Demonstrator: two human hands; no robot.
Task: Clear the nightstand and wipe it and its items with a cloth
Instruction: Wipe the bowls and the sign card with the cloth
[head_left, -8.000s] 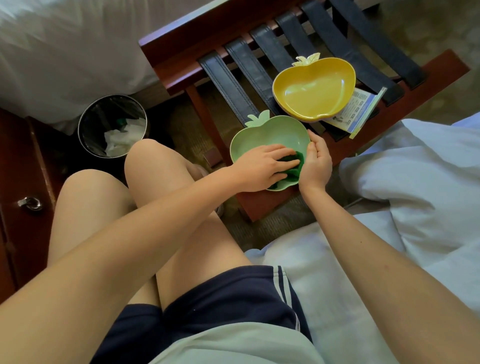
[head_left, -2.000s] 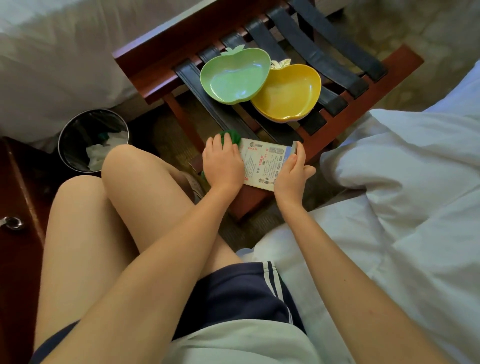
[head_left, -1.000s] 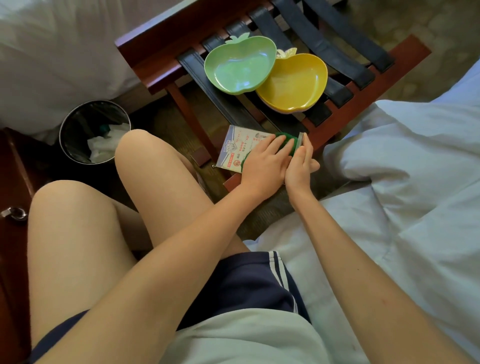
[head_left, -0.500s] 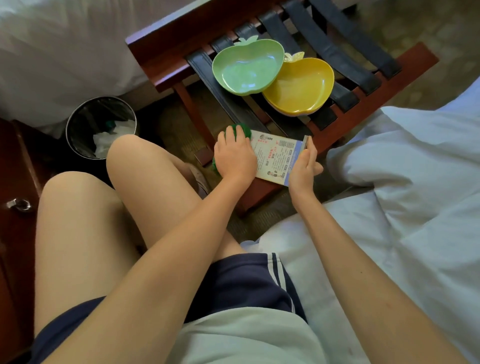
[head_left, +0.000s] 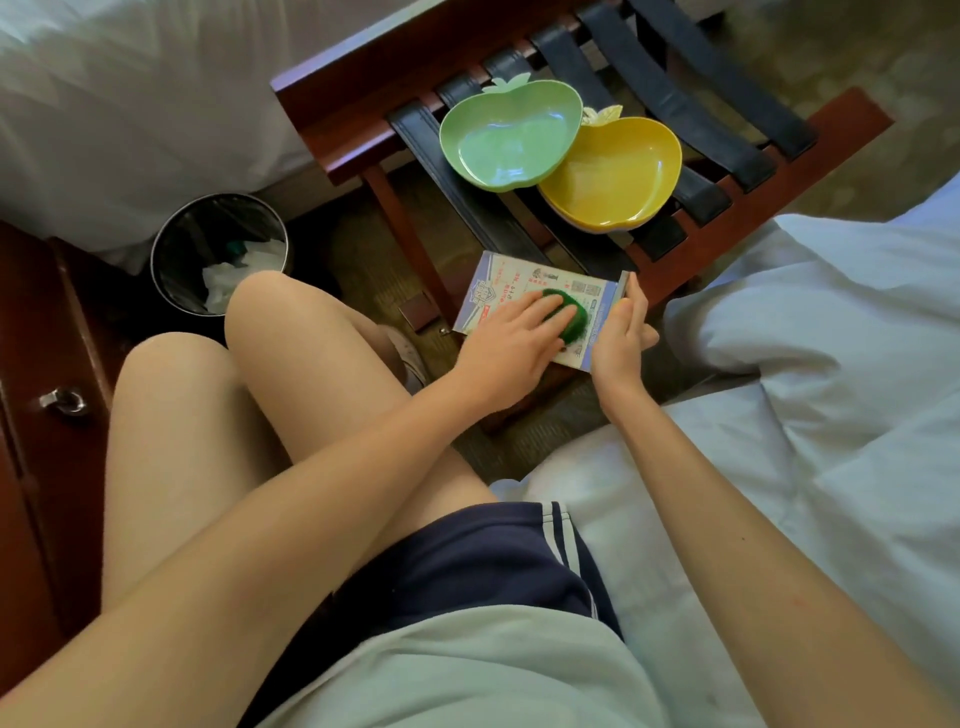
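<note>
A white duvet (head_left: 831, 364) is lying bunched at the right, beside a wooden luggage rack (head_left: 332, 88) with black straps. The dark nightstand (head_left: 31, 364) is showing at the left edge, near a wastebasket (head_left: 156, 260). A green apple-shaped dish (head_left: 506, 140) is overlapping a yellow apple-shaped dish (head_left: 613, 176) on the straps. A printed booklet (head_left: 506, 283) is lying on the rack's near rail. The left hand (head_left: 511, 340) is pressing a green cloth (head_left: 574, 319) flat onto it, fingers extended, while the right hand (head_left: 621, 340), fingers straight, is bracing the booklet's right edge.
</note>
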